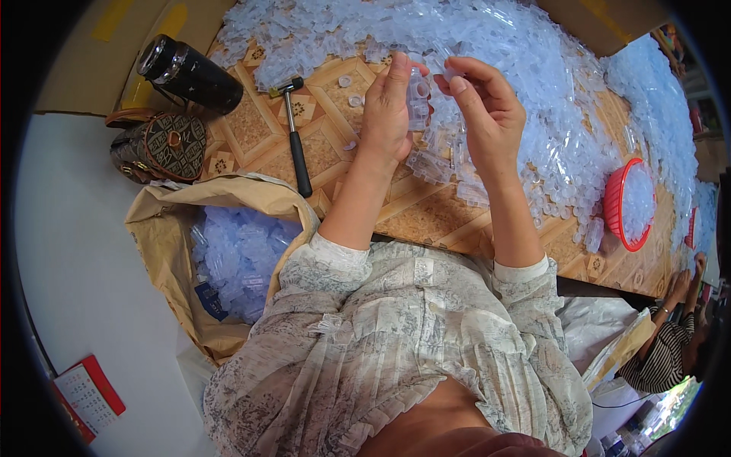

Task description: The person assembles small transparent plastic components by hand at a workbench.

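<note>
Over the table's near edge, both my hands are raised in front of a big heap of clear plastic pieces [533, 84]. My left hand [387, 110] has a clear plastic part with round openings [418, 103] held against its palm and fingers. The fingers of my right hand [493, 114] are bent into a pinch around a small clear plastic piece [451, 75], close beside the left hand's part. Below the hands, several longer clear plastic parts [432, 164] lie on the wood-patterned table [411, 213].
A hammer with a black handle [299, 164] lies left of my left hand. Farther left are a black flask [198, 76] and a patterned bag [164, 145]. An open brown sack [171, 251] holds more clear pieces. A red basket [614, 199] stands right; another person's hand [680, 286] is beyond.
</note>
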Action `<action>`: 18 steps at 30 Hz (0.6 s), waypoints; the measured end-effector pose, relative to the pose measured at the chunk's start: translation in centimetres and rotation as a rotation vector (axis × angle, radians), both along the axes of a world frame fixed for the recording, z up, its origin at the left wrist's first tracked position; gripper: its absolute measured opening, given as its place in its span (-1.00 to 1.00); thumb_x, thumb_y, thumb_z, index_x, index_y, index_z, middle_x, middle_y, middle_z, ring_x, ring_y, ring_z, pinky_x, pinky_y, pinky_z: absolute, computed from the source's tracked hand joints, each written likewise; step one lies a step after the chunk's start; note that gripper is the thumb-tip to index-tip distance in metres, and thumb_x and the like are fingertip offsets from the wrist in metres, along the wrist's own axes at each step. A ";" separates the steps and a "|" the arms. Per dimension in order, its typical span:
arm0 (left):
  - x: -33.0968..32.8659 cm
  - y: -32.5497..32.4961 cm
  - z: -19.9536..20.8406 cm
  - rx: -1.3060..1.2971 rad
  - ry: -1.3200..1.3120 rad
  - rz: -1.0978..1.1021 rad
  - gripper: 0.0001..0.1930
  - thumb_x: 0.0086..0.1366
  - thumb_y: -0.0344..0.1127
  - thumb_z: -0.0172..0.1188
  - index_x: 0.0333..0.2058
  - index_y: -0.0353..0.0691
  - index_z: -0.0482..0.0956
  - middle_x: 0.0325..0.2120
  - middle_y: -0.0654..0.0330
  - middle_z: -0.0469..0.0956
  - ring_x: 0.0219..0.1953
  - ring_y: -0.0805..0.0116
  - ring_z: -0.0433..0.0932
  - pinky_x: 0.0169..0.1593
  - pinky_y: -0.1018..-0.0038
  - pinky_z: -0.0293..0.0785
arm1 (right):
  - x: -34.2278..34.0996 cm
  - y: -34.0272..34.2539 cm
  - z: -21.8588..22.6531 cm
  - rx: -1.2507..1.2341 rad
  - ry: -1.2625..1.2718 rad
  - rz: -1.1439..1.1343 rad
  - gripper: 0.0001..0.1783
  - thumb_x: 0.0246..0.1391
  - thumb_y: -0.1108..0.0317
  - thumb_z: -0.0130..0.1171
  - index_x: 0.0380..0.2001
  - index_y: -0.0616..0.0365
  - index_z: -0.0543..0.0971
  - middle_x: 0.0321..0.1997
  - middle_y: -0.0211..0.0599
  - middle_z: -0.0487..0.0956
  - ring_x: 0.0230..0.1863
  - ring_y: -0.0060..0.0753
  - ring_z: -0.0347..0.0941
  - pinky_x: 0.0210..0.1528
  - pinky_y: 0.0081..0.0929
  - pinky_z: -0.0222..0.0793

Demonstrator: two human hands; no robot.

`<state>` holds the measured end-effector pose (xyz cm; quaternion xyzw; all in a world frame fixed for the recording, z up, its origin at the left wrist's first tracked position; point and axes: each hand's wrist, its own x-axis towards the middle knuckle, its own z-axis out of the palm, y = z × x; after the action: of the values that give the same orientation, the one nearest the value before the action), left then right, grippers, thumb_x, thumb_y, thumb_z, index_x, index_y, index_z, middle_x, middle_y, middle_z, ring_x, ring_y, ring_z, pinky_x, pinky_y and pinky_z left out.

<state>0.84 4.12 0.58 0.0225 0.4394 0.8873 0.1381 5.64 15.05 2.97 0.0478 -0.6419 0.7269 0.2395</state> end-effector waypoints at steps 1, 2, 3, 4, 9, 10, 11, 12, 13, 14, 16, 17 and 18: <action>0.1 0.0 0.0 -0.001 0.001 -0.001 -0.60 0.30 0.09 0.05 -0.37 -0.18 0.51 -0.56 0.35 0.46 -0.58 0.58 0.44 -0.55 0.59 0.40 | 0.2 -0.4 0.1 0.019 0.000 -0.070 -0.79 0.07 0.51 0.15 -0.18 0.22 0.54 -0.21 -0.34 0.54 -0.29 -0.58 0.51 -0.15 -0.63 0.43; 0.2 0.0 0.1 -0.002 -0.009 0.000 -0.59 0.30 0.09 0.04 -0.38 -0.18 0.50 -0.54 0.34 0.46 -0.55 0.58 0.44 -0.52 0.59 0.41 | 0.2 -0.7 0.1 0.038 -0.001 -0.141 -0.84 0.06 0.50 0.16 -0.24 0.23 0.55 -0.25 -0.36 0.57 -0.29 -0.58 0.52 -0.17 -0.64 0.42; 0.3 0.0 0.2 -0.003 -0.019 0.002 -0.59 0.30 0.09 0.04 -0.38 -0.19 0.50 -0.52 0.33 0.47 -0.52 0.58 0.44 -0.49 0.60 0.42 | 0.2 -1.0 -0.2 0.083 0.007 -0.171 -0.86 0.02 0.47 0.21 -0.30 0.21 0.54 -0.31 -0.36 0.61 -0.28 -0.56 0.52 -0.18 -0.62 0.41; 0.3 0.1 0.2 -0.003 -0.017 0.002 -0.59 0.30 0.09 0.04 -0.38 -0.19 0.50 -0.52 0.33 0.47 -0.52 0.58 0.44 -0.49 0.60 0.42 | 0.2 -1.2 -0.5 0.226 0.045 -0.221 -0.84 -0.01 0.47 0.23 -0.31 0.21 0.54 -0.30 -0.33 0.61 -0.27 -0.53 0.52 -0.18 -0.58 0.41; 0.4 0.1 0.3 0.002 0.050 0.025 -0.59 0.35 0.04 -0.01 -0.29 -0.26 0.49 -0.39 0.23 0.51 -0.35 0.51 0.47 -0.26 0.58 0.43 | 0.4 -1.4 -1.1 0.462 0.136 -0.294 -0.85 -0.11 0.49 0.25 -0.38 0.16 0.54 -0.30 -0.27 0.62 -0.24 -0.30 0.53 -0.17 -0.45 0.40; 0.4 0.1 0.3 0.002 0.050 0.025 -0.59 0.35 0.04 -0.01 -0.29 -0.26 0.49 -0.39 0.23 0.51 -0.35 0.51 0.47 -0.26 0.58 0.43 | 0.5 -1.4 -1.0 0.463 0.136 -0.294 -0.85 -0.11 0.49 0.25 -0.38 0.16 0.54 -0.30 -0.27 0.62 -0.24 -0.30 0.53 -0.17 -0.45 0.40; 0.4 0.1 0.2 -0.027 0.051 0.044 -0.59 0.35 0.04 -0.03 -0.29 -0.25 0.49 -0.39 0.24 0.50 -0.36 0.52 0.47 -0.27 0.58 0.43 | 0.6 -1.4 -0.9 0.519 0.130 -0.312 -0.85 -0.10 0.49 0.25 -0.39 0.16 0.54 -0.30 -0.27 0.62 -0.23 -0.30 0.53 -0.17 -0.44 0.40; 0.3 0.2 0.2 -0.055 0.052 0.062 -0.59 0.36 0.04 -0.04 -0.29 -0.24 0.49 -0.40 0.25 0.49 -0.37 0.52 0.46 -0.28 0.59 0.42 | 0.7 -1.3 -0.8 0.578 0.124 -0.333 -0.86 -0.10 0.49 0.25 -0.39 0.16 0.54 -0.31 -0.28 0.62 -0.22 -0.30 0.53 -0.16 -0.43 0.40; 0.3 0.3 0.2 -0.053 0.052 0.060 -0.59 0.36 0.04 -0.04 -0.29 -0.24 0.49 -0.40 0.25 0.49 -0.37 0.52 0.46 -0.28 0.59 0.42 | 0.7 -1.2 -0.7 0.580 0.123 -0.335 -0.86 -0.10 0.49 0.25 -0.39 0.16 0.54 -0.31 -0.28 0.62 -0.22 -0.30 0.53 -0.16 -0.43 0.40; 0.3 0.5 0.2 -0.057 0.073 0.077 -0.59 0.35 0.04 -0.02 -0.32 -0.24 0.49 -0.43 0.29 0.47 -0.38 0.55 0.44 -0.29 0.60 0.40 | 0.8 -1.1 -0.7 0.586 0.118 -0.325 -0.87 -0.10 0.49 0.24 -0.40 0.17 0.54 -0.30 -0.27 0.61 -0.23 -0.30 0.52 -0.17 -0.44 0.40; 0.4 0.4 0.1 -0.064 0.094 0.098 -0.59 0.34 0.04 0.00 -0.35 -0.24 0.49 -0.46 0.32 0.46 -0.39 0.58 0.41 -0.29 0.61 0.37 | 0.9 -1.0 -0.6 0.590 0.114 -0.310 -0.88 -0.09 0.49 0.24 -0.41 0.18 0.54 -0.30 -0.26 0.59 -0.24 -0.30 0.51 -0.18 -0.46 0.40; 0.4 0.4 0.1 -0.077 0.125 0.090 -0.60 0.35 0.04 0.00 -0.35 -0.24 0.48 -0.46 0.34 0.44 -0.39 0.60 0.38 -0.29 0.62 0.34 | 1.0 -0.8 -0.4 0.487 0.071 -0.260 -0.89 -0.07 0.48 0.23 -0.41 0.19 0.54 -0.29 -0.27 0.56 -0.27 -0.36 0.48 -0.20 -0.50 0.39; 0.4 0.4 0.0 -0.091 0.155 0.082 -0.61 0.35 0.03 0.00 -0.35 -0.23 0.48 -0.47 0.35 0.42 -0.40 0.61 0.34 -0.30 0.63 0.31 | 1.0 -0.6 -0.3 0.384 0.028 -0.209 -0.90 -0.05 0.46 0.23 -0.42 0.20 0.54 -0.29 -0.28 0.53 -0.30 -0.41 0.46 -0.22 -0.54 0.38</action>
<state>1.27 4.51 0.58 0.0666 0.4891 0.8670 0.0680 6.66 14.46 2.63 0.0359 -0.7665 0.5619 0.3090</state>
